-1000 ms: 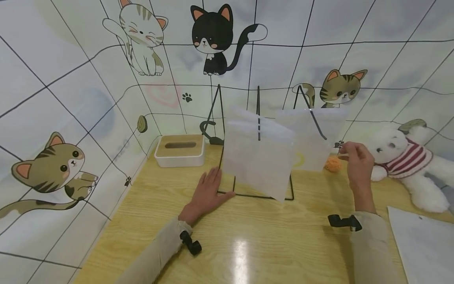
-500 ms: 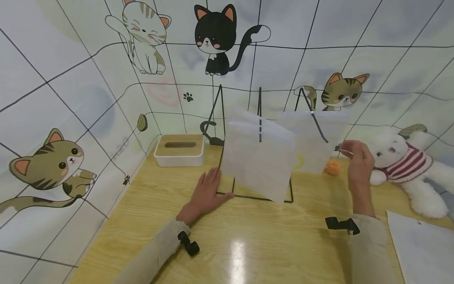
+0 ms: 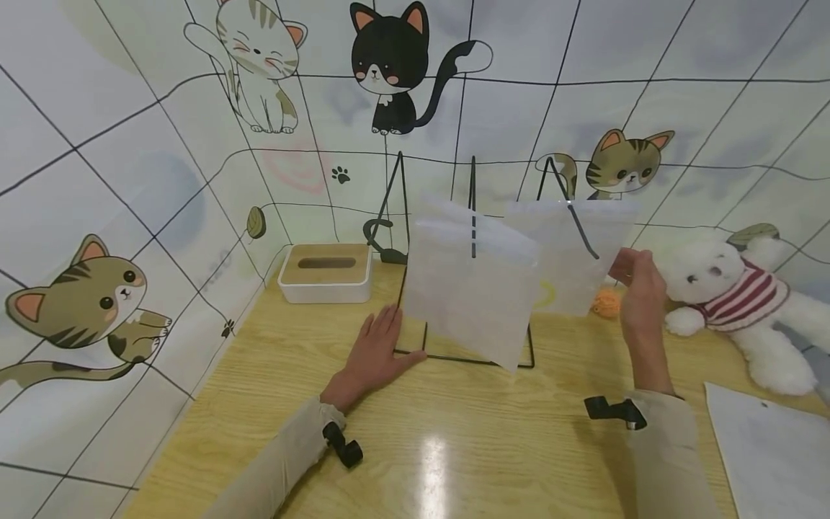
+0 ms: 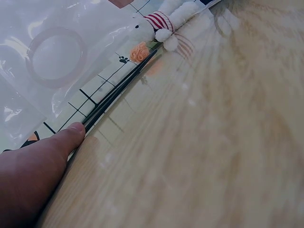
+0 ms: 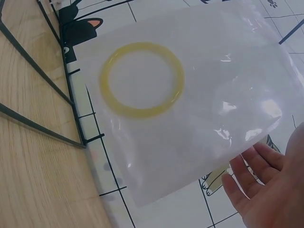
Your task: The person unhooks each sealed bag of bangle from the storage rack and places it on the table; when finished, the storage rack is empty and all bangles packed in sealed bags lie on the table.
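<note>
A black wire rack (image 3: 467,359) stands on the table with two translucent plastic bags hanging from it. My left hand (image 3: 372,357) lies flat on the table, touching the rack's base; in the left wrist view its thumb (image 4: 73,134) is against the black wire. The front bag (image 3: 470,299) hangs tilted, and a pale ring (image 4: 81,57) shows through plastic in the left wrist view. Inside the right bag (image 5: 213,52) is a yellow ring (image 5: 179,80). My right hand (image 3: 643,317) is at this bag's right edge, fingers loosely extended and holding nothing; whether they touch it is unclear.
A tissue box (image 3: 324,288) with a wooden top stands at the back left. Behind the right hand are an orange woolly ball (image 3: 607,303) and a white plush toy (image 3: 739,295). A white sheet (image 3: 772,447) lies at the right. A cat-patterned wall backs the table.
My right hand has moved slightly left, towards the right bag's edge. Its fingers have gone from a pinching pose to loosely spread. My left hand and both bags have stayed in place.
</note>
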